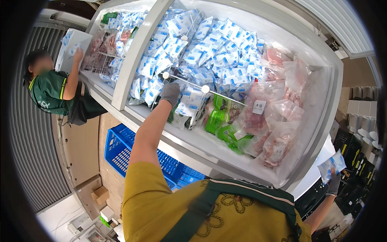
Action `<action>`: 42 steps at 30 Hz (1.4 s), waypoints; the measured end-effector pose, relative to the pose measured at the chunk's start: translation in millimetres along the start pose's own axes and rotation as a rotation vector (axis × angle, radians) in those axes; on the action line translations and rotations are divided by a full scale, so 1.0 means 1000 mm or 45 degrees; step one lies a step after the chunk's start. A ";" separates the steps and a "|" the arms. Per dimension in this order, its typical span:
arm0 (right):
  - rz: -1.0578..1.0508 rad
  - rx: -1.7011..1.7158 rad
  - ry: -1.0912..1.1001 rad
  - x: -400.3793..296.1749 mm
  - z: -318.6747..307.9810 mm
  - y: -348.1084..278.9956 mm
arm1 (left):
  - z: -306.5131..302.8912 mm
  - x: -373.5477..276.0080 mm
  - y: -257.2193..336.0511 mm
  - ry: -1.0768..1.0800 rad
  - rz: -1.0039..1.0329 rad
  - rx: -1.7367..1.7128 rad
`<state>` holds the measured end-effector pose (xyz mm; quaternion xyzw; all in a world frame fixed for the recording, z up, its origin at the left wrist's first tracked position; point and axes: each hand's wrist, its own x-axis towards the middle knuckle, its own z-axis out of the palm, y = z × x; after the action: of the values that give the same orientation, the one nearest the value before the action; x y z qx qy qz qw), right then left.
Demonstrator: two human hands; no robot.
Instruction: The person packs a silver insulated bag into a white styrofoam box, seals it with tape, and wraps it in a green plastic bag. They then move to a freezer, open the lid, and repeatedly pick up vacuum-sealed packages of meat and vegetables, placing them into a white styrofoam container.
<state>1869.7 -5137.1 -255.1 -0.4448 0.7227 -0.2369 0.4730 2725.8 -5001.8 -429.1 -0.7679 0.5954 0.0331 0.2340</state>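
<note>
A chest freezer (145,54) lies open before me, heaped with white-and-blue ice packs (208,48). My left hand (171,93), in a grey glove, reaches down among the packs beside a white wire basket (198,116); its fingers are partly hidden, and whether they grip anything cannot be told. An ice pack (191,101) lies just right of that hand. My right hand (334,181), also gloved, is out at the far right, outside the freezer, holding one ice pack (331,166). Bagged meat (257,112) and green packages (222,115) fill the freezer's right part.
A blue plastic crate (121,151) stands on the floor against the freezer's near side. At the left, another person (51,90) in green holds a pack over a white box (65,56). Black crates (347,145) stand at the right. A grey divider bar crosses the freezer.
</note>
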 end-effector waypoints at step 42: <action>-0.118 0.035 0.195 0.002 0.094 -0.066 | 0.023 0.025 -0.012 -0.532 -0.626 -1.620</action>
<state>1981.0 -5163.5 -247.2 -0.4519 0.7321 -0.3016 0.4110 2750.0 -5013.0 -454.2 -0.8451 0.2130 0.4669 -0.1497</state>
